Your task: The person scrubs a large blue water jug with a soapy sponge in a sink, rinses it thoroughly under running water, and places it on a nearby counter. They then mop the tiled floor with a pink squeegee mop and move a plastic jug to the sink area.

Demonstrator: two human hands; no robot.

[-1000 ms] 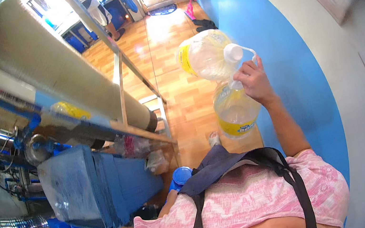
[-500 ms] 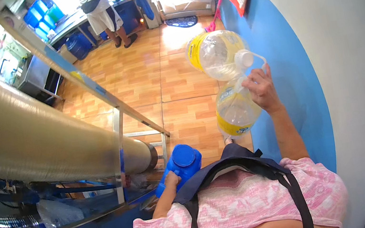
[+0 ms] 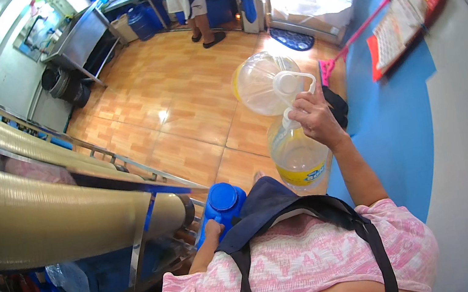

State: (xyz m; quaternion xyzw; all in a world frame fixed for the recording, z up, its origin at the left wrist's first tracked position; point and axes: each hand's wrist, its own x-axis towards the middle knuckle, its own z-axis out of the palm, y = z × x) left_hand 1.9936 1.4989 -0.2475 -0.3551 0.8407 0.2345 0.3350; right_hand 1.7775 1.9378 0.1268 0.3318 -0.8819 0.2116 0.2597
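Observation:
My right hand (image 3: 314, 120) is closed around the white handles of two large clear plastic bottles. The farther bottle (image 3: 258, 86) leans with its white cap toward me; I can see through it. Just nearer hangs the second bottle (image 3: 294, 151), with a yellow label low on its side. Low on my left, my left hand (image 3: 214, 230) grips a blue plastic jug (image 3: 224, 198) with a round lid. The jug's handle is mostly hidden under my fingers, and my dark apron (image 3: 265, 199) covers part of its side.
Long tan cylinders (image 3: 39, 203) in a metal frame line my left. Ahead lies a tiled floor (image 3: 177, 103). A steel sink (image 3: 83, 38) and black bin (image 3: 59, 82) stand far left. Another person (image 3: 195, 4) is at the back counter. A pink broom (image 3: 329, 68) leans by the blue wall (image 3: 387, 139).
My view has moved forward and turned somewhat left, showing more of the sink, the bin and the floor. Both hands keep their holds; the two bottles have swung slightly.

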